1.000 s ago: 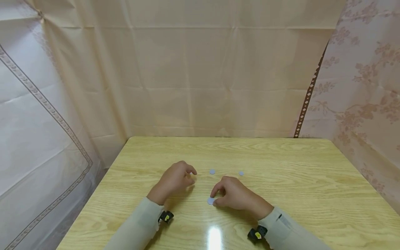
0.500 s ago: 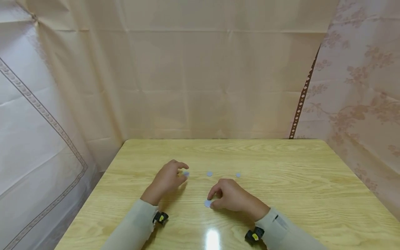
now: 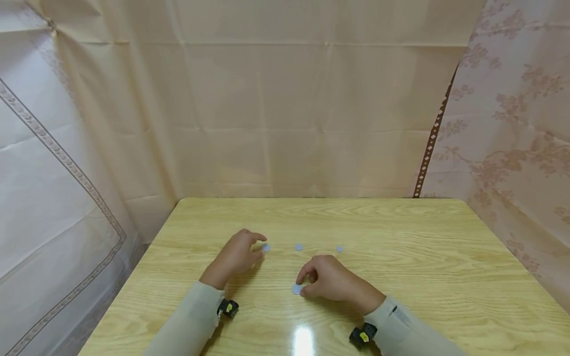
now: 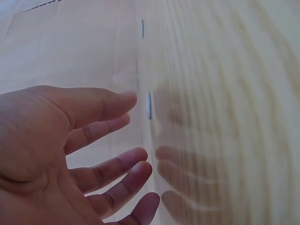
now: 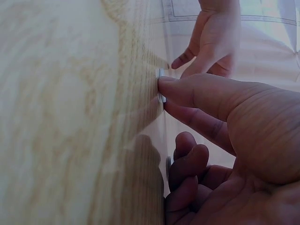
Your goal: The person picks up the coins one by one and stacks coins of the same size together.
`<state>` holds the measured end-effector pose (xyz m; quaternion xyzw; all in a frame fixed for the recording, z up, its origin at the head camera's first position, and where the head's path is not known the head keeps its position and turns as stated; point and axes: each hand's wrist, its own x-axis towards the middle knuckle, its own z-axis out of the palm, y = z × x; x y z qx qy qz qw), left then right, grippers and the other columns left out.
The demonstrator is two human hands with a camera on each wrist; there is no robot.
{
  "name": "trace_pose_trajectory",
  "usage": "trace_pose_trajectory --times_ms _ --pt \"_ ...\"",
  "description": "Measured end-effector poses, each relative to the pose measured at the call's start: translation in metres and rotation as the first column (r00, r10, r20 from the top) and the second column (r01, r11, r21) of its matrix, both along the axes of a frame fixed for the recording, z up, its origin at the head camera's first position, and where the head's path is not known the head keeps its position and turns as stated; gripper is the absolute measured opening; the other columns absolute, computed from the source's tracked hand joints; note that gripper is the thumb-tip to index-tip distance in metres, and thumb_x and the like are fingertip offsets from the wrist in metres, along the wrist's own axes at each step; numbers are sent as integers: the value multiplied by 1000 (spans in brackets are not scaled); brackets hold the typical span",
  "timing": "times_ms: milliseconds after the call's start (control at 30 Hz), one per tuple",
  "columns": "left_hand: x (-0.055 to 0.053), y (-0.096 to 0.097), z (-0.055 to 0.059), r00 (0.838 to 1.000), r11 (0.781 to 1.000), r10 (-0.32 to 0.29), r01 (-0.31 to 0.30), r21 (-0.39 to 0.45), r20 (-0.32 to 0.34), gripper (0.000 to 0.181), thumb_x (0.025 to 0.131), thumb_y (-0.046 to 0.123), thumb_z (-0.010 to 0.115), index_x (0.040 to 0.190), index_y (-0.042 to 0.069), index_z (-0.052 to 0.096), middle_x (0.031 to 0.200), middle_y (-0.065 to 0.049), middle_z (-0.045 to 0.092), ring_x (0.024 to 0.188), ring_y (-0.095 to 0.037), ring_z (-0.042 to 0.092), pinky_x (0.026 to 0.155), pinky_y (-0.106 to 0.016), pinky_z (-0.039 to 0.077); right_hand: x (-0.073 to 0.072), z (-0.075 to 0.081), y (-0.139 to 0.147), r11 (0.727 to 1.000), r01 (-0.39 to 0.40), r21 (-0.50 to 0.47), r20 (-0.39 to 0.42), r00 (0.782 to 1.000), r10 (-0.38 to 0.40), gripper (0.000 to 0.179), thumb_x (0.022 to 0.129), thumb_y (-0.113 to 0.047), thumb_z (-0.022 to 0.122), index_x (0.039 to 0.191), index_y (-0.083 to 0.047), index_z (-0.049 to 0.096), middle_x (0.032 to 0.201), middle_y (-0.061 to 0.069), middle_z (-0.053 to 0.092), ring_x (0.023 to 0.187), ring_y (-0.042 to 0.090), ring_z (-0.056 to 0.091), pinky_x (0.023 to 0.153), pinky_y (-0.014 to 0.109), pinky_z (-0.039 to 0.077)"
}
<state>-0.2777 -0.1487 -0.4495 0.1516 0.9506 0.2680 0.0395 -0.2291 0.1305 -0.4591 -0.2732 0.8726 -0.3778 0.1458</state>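
My left hand [image 3: 235, 253] reaches over the left part of the table, fingers apart and loosely bent. A small flat whitish disc [image 3: 266, 247] lies on the table between its thumb and index fingertips, which stand a little away from it. In the left wrist view a disc [image 4: 149, 106] shows edge-on just past the thumb tip. My right hand [image 3: 333, 279] rests low at the table and pinches another whitish disc [image 3: 297, 289] between thumb and index finger. Its remaining fingers are curled in, as the right wrist view shows around the pinched disc [image 5: 161, 86].
Two more discs lie in a row with the left one: a middle disc [image 3: 299, 247] and a smaller right disc [image 3: 339, 249]. The wooden table [image 3: 401, 237] backs onto a beige curtain [image 3: 289, 118]. Light glares off the tabletop near its front.
The left hand's fingers have parted and drawn slightly left, leaving the left disc lying on the table. My right hand keeps its pinch in the same place. The head view has shifted slightly.
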Motion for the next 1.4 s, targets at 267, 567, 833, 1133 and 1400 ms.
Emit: trace_pose_trajectory --times_ms 267,567,833,1133,1400 --pt "-2 -2 -1 1000 1000 10 -10 -26 17 47 93 18 79 138 14 67 135 -16 60 124 -35 58 104 -53 50 1 2 -1 1000 14 4 9 1000 -14 11 85 -17 86 93 -21 81 72 -3 58 58 8 47 55 23 41" --pt "2 -2 0 1000 996 6 -3 -90 26 42 94 24 77 136 24 69 138 -16 55 125 -38 53 98 -54 51 1 2 0 1000 4 -16 22 1000 -3 10 86 -14 84 94 -19 81 65 -2 58 52 6 44 51 21 38" --pt "3 -1 0 1000 994 5 -2 -111 28 36 95 26 76 131 27 73 135 -14 54 119 -36 52 91 -50 52 1 0 0 1000 2 -24 31 1000 -1 10 86 -14 84 93 -20 80 65 -2 58 51 6 44 50 21 38" --pt "3 -1 0 1000 995 15 -15 -95 -2 17 91 23 81 107 26 79 128 -11 59 116 -34 55 94 -52 51 1 -1 -1 1000 6 -25 35 999 -5 11 85 -14 84 93 -21 80 65 -1 60 52 6 45 49 21 38" --pt "3 0 -1 999 995 35 -35 -94 -6 11 87 23 85 95 25 77 127 -9 62 116 -34 58 96 -52 53 1 -1 0 1000 -1 -29 40 999 2 11 86 -14 84 95 -20 80 66 -1 61 51 6 45 49 21 38"
